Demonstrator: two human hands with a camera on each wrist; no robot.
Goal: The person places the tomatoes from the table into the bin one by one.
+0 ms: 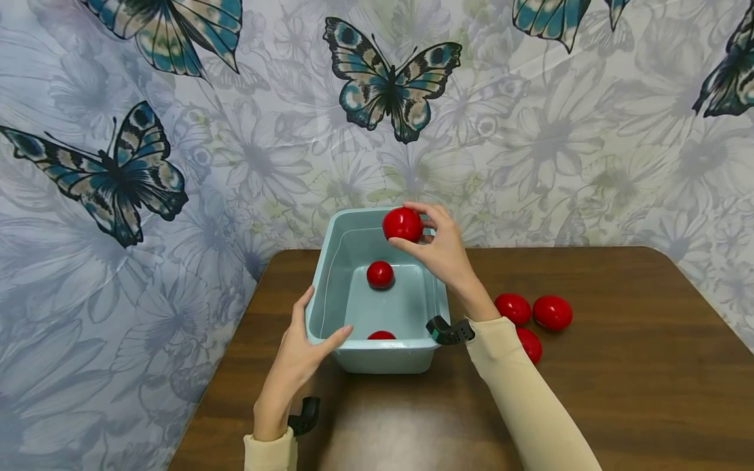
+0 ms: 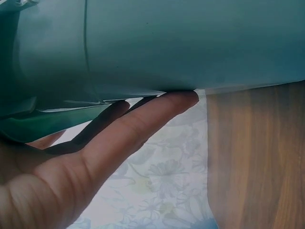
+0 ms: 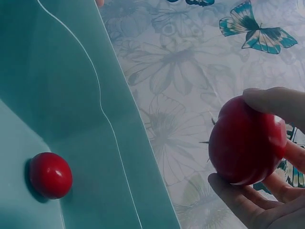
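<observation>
Tomato: glossy, red, round, smooth.

A dark brown wooden table with a rounded far corner was seen filling the lower part of the head view, its grain running from side to side. A soft sheen of light was caught on the near part of its top. Behind and to the left of it, a pale printed backdrop was hung as the wall — grey-white flowers faintly drawn, with large teal, black and cream butterflies scattered over it. Creases and folds were visible in this covering, glossy in places. The same flowered sheet was glimpsed in both wrist views — evenly lit, without hard shadows.
</observation>
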